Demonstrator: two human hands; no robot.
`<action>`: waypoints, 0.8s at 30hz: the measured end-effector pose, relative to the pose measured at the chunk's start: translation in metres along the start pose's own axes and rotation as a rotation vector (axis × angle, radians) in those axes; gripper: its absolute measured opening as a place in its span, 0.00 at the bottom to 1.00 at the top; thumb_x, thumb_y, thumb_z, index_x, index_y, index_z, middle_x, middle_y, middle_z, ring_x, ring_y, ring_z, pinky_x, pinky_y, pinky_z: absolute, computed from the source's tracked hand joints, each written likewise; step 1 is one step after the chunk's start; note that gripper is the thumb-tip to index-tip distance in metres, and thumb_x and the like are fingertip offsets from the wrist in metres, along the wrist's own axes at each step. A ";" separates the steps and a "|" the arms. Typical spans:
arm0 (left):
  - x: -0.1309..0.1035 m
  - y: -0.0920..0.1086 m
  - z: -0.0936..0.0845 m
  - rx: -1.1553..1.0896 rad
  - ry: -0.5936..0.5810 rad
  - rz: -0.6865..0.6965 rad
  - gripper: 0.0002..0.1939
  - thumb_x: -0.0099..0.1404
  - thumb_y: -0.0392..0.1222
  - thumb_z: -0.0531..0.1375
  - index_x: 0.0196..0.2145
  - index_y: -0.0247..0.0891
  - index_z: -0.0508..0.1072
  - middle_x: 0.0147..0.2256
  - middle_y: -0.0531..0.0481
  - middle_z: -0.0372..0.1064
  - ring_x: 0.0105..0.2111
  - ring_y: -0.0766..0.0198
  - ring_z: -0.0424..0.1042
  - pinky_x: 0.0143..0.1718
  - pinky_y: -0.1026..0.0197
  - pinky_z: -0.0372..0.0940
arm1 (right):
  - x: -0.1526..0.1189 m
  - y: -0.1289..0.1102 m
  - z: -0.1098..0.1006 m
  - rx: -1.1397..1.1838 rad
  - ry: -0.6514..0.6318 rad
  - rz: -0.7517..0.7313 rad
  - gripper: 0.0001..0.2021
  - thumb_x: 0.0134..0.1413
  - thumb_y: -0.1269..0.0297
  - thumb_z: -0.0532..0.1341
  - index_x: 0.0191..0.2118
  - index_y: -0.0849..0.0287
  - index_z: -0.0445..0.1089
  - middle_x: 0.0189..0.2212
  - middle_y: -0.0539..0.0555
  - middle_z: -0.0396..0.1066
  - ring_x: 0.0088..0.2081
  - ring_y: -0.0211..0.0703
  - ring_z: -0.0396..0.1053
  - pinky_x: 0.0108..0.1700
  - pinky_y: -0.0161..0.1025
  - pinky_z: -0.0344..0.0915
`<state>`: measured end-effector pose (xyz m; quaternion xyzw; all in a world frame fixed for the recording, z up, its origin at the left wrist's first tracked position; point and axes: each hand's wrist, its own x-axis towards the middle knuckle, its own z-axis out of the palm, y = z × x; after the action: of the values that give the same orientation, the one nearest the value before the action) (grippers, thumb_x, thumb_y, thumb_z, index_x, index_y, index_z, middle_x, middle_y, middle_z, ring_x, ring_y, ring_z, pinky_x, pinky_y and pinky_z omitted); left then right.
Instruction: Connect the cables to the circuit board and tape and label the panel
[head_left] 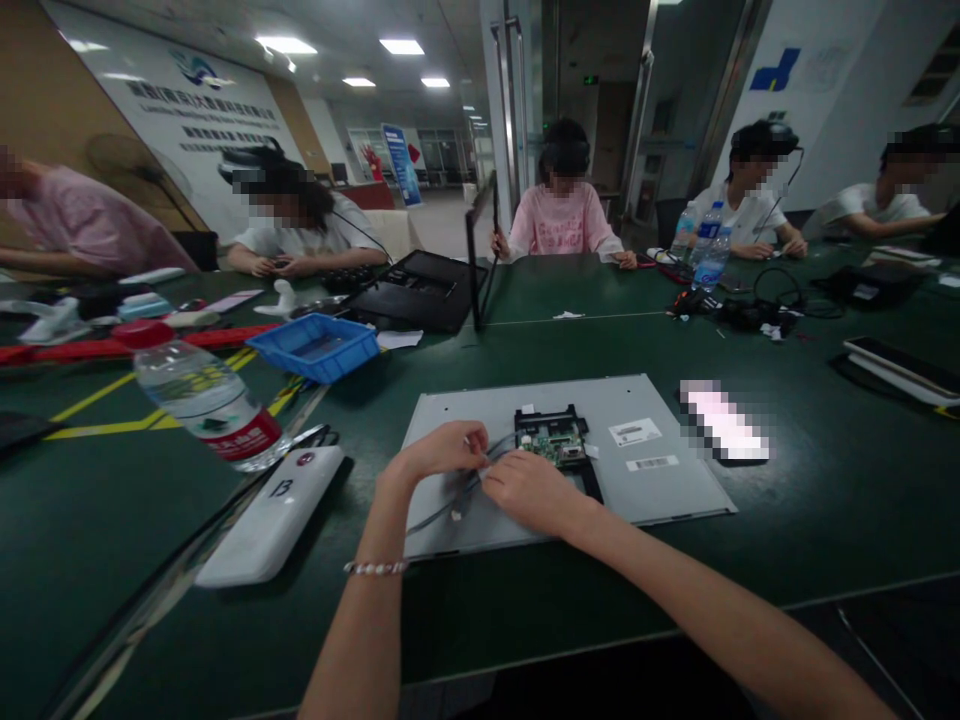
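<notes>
A flat grey display panel (637,490) lies back side up on the green table before me. A green circuit board (555,450) sits in a black bracket (551,415) on the panel's middle. Grey cables (457,490) run from the board's left side toward the panel's left edge. My left hand (454,447) is closed on the cables, its fingertips pinched together. Against it, my right hand (532,490) also pinches the cables, just left of the board. The exact spot between the fingertips is hidden. White labels (634,432) are stuck on the panel's right part.
Left of the panel lie a white power bank (277,515), a red-capped water bottle (206,400) and a blue tray (315,347). A phone (724,422) rests on the right. Across the table (615,350), several people sit, one holding a black frame (480,250).
</notes>
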<state>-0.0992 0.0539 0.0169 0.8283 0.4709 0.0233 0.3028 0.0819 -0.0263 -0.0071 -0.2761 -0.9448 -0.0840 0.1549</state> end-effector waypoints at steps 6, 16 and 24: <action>0.001 -0.004 0.001 -0.040 -0.024 -0.009 0.14 0.48 0.44 0.59 0.34 0.38 0.67 0.26 0.54 0.67 0.27 0.63 0.67 0.28 0.64 0.59 | 0.000 -0.003 0.004 -0.010 -0.009 -0.024 0.08 0.57 0.75 0.53 0.36 0.67 0.70 0.34 0.59 0.73 0.37 0.46 0.69 0.42 0.42 0.62; 0.001 -0.005 0.001 -0.066 -0.041 -0.014 0.16 0.46 0.44 0.60 0.34 0.38 0.66 0.26 0.55 0.65 0.28 0.62 0.66 0.28 0.64 0.58 | 0.007 -0.007 0.006 -0.031 -0.026 -0.021 0.08 0.55 0.77 0.53 0.34 0.69 0.71 0.31 0.61 0.74 0.34 0.47 0.71 0.39 0.42 0.63; 0.003 -0.003 -0.001 -0.048 -0.049 -0.008 0.16 0.47 0.45 0.61 0.35 0.38 0.66 0.24 0.56 0.63 0.27 0.63 0.64 0.28 0.64 0.57 | 0.006 -0.021 0.004 0.016 -0.018 0.088 0.09 0.54 0.78 0.53 0.34 0.70 0.70 0.32 0.63 0.74 0.34 0.48 0.71 0.39 0.44 0.63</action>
<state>-0.1002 0.0574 0.0154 0.8194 0.4658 0.0130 0.3340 0.0647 -0.0395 -0.0099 -0.3167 -0.9339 -0.0671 0.1519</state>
